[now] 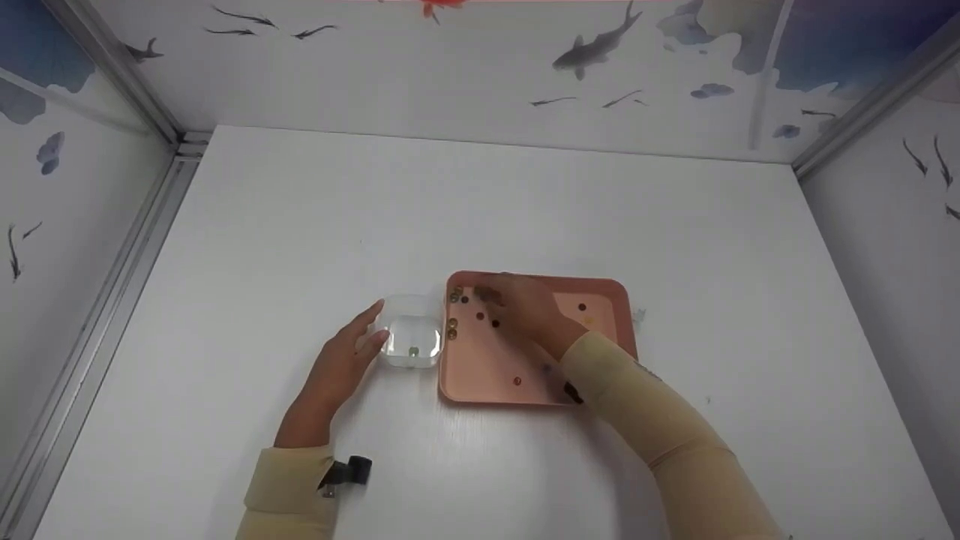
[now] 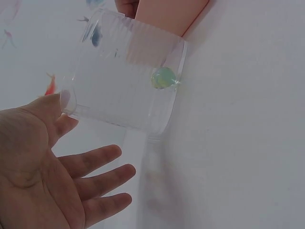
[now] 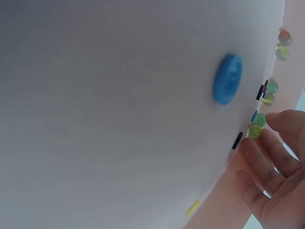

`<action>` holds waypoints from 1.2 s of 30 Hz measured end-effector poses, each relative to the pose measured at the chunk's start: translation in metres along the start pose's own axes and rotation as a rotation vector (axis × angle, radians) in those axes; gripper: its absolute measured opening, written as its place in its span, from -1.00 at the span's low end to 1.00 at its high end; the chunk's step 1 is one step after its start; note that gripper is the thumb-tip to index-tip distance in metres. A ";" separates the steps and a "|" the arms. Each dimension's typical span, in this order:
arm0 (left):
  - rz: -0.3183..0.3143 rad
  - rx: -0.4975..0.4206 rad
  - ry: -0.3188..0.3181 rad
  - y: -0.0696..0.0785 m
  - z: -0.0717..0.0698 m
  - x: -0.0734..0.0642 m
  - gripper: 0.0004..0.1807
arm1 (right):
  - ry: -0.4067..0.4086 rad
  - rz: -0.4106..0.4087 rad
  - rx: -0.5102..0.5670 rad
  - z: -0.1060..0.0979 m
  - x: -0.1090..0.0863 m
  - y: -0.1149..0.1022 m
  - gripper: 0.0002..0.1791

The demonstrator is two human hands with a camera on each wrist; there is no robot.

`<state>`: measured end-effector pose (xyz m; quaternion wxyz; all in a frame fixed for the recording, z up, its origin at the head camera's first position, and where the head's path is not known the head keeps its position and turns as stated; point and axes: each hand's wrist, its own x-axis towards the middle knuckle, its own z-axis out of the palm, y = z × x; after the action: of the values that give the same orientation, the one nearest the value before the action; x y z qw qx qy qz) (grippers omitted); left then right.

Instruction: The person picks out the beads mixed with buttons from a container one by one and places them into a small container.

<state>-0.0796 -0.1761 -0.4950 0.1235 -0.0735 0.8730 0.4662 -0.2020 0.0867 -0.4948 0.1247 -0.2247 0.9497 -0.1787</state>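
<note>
A clear plastic box [image 1: 409,330] stands against the left side of the pink tray [image 1: 517,394] and holds a greenish marble [image 2: 163,78]. My left hand [image 1: 345,360] rests thumb and forefinger on the box's left edge, its other fingers [image 2: 105,181] stretched out. Inside the tray's back left part, my right hand [image 1: 521,304] reaches down with spread, slightly bent fingers. In the right wrist view its thumb and fingertips are right at a pair of green-yellow marbles [image 3: 254,130]. More marbles [image 1: 452,330] lie along the tray's left wall.
Small flat button-like pieces lie scattered in the tray: a blue one [image 3: 228,79], a yellow one [image 3: 192,208] and several dark ones. A dark piece [image 1: 573,392] shows beside the right sleeve [image 1: 645,405]. White table [image 1: 300,225] surrounds the tray, with printed panels [image 1: 450,75] behind and beside it.
</note>
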 end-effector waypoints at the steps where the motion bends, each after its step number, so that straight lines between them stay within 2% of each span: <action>1: -0.001 0.000 0.000 0.000 0.000 0.000 -0.38 | 0.000 -0.005 -0.001 0.000 0.000 0.000 -0.48; 13: -0.010 -0.013 -0.002 0.001 -0.001 -0.001 -0.39 | 0.002 0.007 0.050 -0.002 -0.006 -0.001 -0.42; 27: -0.007 0.008 0.005 0.000 0.000 0.001 -0.39 | 0.022 0.002 0.088 0.000 -0.005 0.001 -0.49; 36: -0.012 0.014 0.006 0.001 0.000 0.001 -0.39 | 0.028 -0.016 0.025 0.000 -0.003 0.001 -0.58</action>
<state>-0.0810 -0.1756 -0.4946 0.1243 -0.0792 0.8762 0.4589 -0.2000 0.0892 -0.4952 0.1127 -0.2281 0.9473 -0.1946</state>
